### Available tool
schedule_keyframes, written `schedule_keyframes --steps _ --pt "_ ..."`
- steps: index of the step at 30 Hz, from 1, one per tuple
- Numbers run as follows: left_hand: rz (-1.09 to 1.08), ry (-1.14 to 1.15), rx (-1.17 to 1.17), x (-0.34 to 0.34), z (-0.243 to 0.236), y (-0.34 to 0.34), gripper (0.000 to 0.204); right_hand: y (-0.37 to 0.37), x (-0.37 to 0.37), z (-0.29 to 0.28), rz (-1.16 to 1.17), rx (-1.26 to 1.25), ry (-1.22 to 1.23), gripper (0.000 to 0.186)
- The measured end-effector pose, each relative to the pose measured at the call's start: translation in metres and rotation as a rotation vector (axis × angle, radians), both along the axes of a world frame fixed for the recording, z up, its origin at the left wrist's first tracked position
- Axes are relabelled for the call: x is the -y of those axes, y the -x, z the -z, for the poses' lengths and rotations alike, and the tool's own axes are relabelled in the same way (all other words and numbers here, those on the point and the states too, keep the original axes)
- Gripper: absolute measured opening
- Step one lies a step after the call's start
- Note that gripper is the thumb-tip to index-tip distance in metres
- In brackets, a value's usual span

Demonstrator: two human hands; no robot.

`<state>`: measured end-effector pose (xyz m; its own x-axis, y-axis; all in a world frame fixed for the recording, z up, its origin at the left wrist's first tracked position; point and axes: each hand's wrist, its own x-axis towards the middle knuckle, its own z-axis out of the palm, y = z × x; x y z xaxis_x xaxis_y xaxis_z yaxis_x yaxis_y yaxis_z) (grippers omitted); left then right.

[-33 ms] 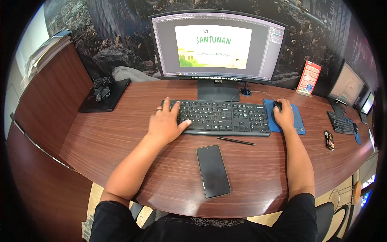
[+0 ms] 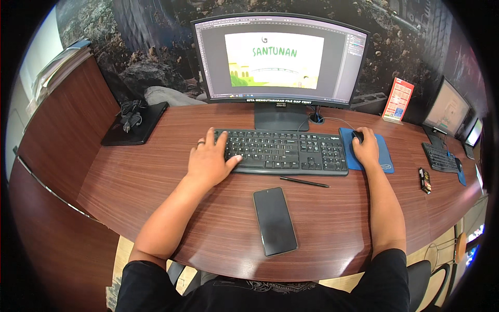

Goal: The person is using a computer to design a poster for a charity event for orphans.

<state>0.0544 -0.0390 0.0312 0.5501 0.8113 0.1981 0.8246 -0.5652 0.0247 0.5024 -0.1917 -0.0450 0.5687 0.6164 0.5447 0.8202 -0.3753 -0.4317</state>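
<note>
My left hand [image 2: 207,161] rests on the left end of a black keyboard [image 2: 306,151], fingers spread over the keys and thumb near the bottom row, with a ring on one finger. My right hand [image 2: 367,150] is wrapped over a black mouse [image 2: 357,137] on a blue mouse pad [image 2: 384,153]. A curved monitor [image 2: 280,73] behind the keyboard shows an editing program with a pale illustration and green lettering. A black stylus or pen [image 2: 304,181] lies below the keyboard, and a dark smartphone [image 2: 274,221] lies between my forearms.
A black flat device [image 2: 150,119] with coiled cables sits left, beside a wooden partition [image 2: 57,125] topped with papers. A red-and-white card stand [image 2: 398,99], small dark box [image 2: 424,180], second monitor [image 2: 447,106] and keyboard [image 2: 439,157] are right, with a chair [image 2: 421,281] below.
My left hand has shifted slightly to the left on the keys. My right hand on the mouse looks the same.
</note>
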Motion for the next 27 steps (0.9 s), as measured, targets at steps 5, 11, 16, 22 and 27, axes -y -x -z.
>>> schedule_keyframes --steps 5,11,16,22,27 --pt "0.124 -0.02 0.12 -0.011 0.016 0.028 0.067 0.007 0.0 -0.01 0.014 -0.008 0.026 0.032" --pt "0.158 -0.039 0.133 -0.01 0.015 0.024 0.061 0.004 -0.001 -0.007 -0.038 -0.006 0.027 0.032" --pt "0.16 -0.026 0.149 -0.012 0.02 0.029 0.059 0.005 -0.001 -0.007 -0.066 -0.015 0.029 0.032" --pt "0.15 -0.023 0.155 -0.011 0.015 0.028 0.056 0.006 -0.001 -0.008 -0.093 -0.007 0.027 0.032" --pt "0.155 -0.054 0.177 -0.008 0.015 0.026 0.051 0.004 -0.001 -0.006 -0.085 0.003 0.014 0.033"
